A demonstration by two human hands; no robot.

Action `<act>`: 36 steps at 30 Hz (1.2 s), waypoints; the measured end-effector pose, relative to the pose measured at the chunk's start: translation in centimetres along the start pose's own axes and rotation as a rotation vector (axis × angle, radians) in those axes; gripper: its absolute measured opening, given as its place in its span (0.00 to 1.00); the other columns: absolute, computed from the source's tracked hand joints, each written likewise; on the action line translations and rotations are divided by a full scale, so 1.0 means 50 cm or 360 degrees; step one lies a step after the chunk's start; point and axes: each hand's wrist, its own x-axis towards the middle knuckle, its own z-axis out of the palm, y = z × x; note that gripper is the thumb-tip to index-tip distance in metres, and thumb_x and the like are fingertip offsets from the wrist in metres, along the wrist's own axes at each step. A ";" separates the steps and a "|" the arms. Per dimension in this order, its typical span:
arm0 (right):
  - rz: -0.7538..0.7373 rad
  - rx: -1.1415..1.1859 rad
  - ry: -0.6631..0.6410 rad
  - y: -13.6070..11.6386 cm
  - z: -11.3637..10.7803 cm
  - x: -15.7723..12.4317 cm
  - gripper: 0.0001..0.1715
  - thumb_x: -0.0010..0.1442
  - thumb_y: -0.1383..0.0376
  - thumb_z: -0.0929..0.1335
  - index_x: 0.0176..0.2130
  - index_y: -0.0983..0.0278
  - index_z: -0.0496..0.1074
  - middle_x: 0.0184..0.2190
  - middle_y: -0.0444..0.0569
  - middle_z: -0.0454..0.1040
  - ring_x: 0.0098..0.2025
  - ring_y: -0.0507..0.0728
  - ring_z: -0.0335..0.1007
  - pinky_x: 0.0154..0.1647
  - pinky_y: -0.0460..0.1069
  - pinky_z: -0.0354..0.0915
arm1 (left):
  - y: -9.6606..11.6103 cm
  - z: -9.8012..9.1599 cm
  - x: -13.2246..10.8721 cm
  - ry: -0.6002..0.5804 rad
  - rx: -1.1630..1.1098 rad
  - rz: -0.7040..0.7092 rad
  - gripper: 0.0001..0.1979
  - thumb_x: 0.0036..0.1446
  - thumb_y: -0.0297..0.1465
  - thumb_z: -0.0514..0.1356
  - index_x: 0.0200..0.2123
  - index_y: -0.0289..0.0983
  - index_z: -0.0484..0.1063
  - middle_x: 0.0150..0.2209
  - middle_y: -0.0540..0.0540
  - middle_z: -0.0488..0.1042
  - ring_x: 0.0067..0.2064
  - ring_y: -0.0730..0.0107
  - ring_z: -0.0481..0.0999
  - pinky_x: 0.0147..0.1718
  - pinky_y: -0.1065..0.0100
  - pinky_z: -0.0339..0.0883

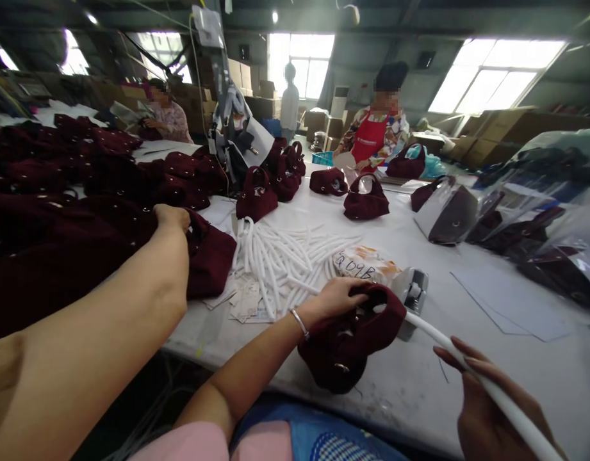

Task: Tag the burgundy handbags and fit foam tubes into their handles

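1. At the far left, a heap of dark red bags (59, 250) covers the table (318, 210). A co-worker's hand (173, 218) reaches to its edge; I cannot tell whether it grips anything.
2. Next comes a heap of white tubes (285, 256), loose and crossing each other. They look light and smooth, likely to slide and roll if nudged.
3. The left hand (340, 298) is closed on the top of the worked bag (333, 358), which sits at the near table edge, right in front of the person. It looks soft and light, so the body would probably sag or twist; a pinch at the base of its handle (395, 314) should steady it best.
4. At the right, the right hand (482, 413) has its fingers wrapped around a long white tube (436, 333). The tube's far end meets the handle; how deep it goes is hidden. It curves gently, suggesting springy, bendable stuff; holding close to the handle should limit buckling.
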 end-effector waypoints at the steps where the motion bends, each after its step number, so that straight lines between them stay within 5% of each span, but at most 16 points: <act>1: 0.0005 0.0020 0.0002 0.006 0.004 -0.006 0.15 0.66 0.57 0.70 0.47 0.64 0.73 0.44 0.52 0.80 0.42 0.65 0.80 0.40 0.57 0.76 | 0.000 0.000 0.001 0.0010 0.0000 -0.0020 0.18 0.62 0.32 0.60 0.55 0.38 0.75 0.51 0.44 0.80 0.51 0.62 0.78 0.52 0.65 0.69; 8: -0.0365 -0.0306 -0.0030 0.020 0.040 -0.016 0.16 0.67 0.65 0.69 0.54 0.60 0.73 0.47 0.49 0.79 0.44 0.65 0.79 0.41 0.57 0.73 | -0.008 0.003 0.000 0.0091 -0.0018 -0.0005 0.18 0.64 0.33 0.57 0.54 0.38 0.76 0.50 0.43 0.80 0.49 0.60 0.79 0.51 0.64 0.69; 13: -0.0674 -0.0328 -0.0283 0.046 0.064 -0.001 0.22 0.69 0.67 0.67 0.60 0.58 0.68 0.52 0.46 0.77 0.46 0.59 0.78 0.47 0.52 0.72 | -0.007 0.010 -0.005 0.0136 0.0046 0.0016 0.18 0.62 0.33 0.59 0.54 0.39 0.76 0.50 0.43 0.80 0.50 0.61 0.78 0.52 0.65 0.68; 22: -0.0344 -0.0104 -0.0228 0.047 0.110 0.027 0.15 0.68 0.59 0.67 0.51 0.63 0.75 0.46 0.50 0.79 0.48 0.61 0.77 0.53 0.52 0.71 | -0.006 0.018 -0.009 0.0229 0.0177 0.0006 0.20 0.58 0.31 0.62 0.54 0.37 0.74 0.51 0.42 0.79 0.51 0.58 0.77 0.54 0.63 0.68; 27: -0.0508 -0.0163 -0.0304 0.070 0.112 0.017 0.19 0.69 0.60 0.66 0.57 0.59 0.73 0.54 0.51 0.75 0.51 0.61 0.76 0.54 0.53 0.71 | 0.040 0.022 -0.023 0.0593 0.0200 0.0018 0.15 0.60 0.31 0.60 0.51 0.37 0.75 0.49 0.41 0.77 0.52 0.59 0.75 0.55 0.63 0.66; 31: -0.0461 0.0026 -0.0324 0.076 0.121 0.012 0.19 0.68 0.63 0.66 0.56 0.56 0.74 0.53 0.52 0.72 0.51 0.61 0.74 0.50 0.54 0.74 | 0.060 0.024 -0.039 0.0228 -0.0372 -0.0330 0.21 0.62 0.46 0.58 0.34 0.33 0.78 0.27 0.47 0.75 0.28 0.70 0.72 0.29 0.69 0.64; 33: -0.0476 0.0126 -0.0320 0.077 0.133 0.013 0.18 0.67 0.65 0.66 0.55 0.55 0.76 0.49 0.52 0.72 0.47 0.59 0.75 0.47 0.53 0.75 | 0.060 0.025 -0.041 -0.0009 -0.0757 -0.0541 0.25 0.57 0.51 0.62 0.31 0.31 0.77 0.23 0.50 0.71 0.24 0.76 0.67 0.24 0.72 0.57; 36: -0.0529 0.0191 -0.0342 0.084 0.151 0.015 0.18 0.67 0.66 0.66 0.54 0.55 0.77 0.49 0.52 0.74 0.47 0.59 0.76 0.48 0.52 0.75 | 0.057 0.024 -0.034 -0.0111 -0.1229 -0.0743 0.24 0.46 0.47 0.72 0.34 0.30 0.78 0.24 0.50 0.73 0.23 0.79 0.66 0.23 0.74 0.56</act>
